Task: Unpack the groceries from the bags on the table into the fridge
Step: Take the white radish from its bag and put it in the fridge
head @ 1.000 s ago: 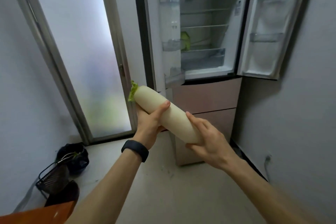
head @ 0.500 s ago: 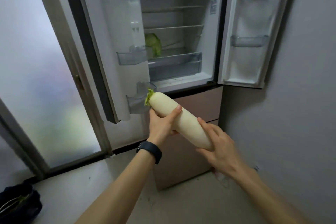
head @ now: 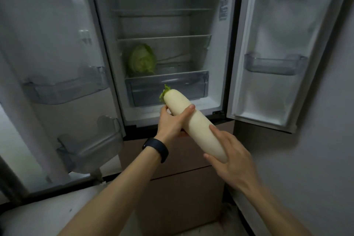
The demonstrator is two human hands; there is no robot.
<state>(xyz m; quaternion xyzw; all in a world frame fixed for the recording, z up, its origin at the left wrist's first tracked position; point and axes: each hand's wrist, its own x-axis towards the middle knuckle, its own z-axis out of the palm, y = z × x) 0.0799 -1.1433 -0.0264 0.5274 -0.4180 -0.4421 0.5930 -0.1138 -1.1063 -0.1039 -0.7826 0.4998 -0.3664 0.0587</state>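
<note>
- In front of the open fridge (head: 220, 67), the left hand (head: 171, 123) gripped the white radish (head: 193, 122) near its leafy top.
- The right hand (head: 230, 163) held its lower end between thumb and fingers.
- A cabbage (head: 142, 60) sat inside.

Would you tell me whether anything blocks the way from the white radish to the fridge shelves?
Nothing visible does. The fridge stands open in front of the white radish, and the cabbage takes up only the left of its shelf.

Cabbage (head: 142, 59) blocks the left of the shelf (head: 182, 67) (right side seemingly free).
</note>
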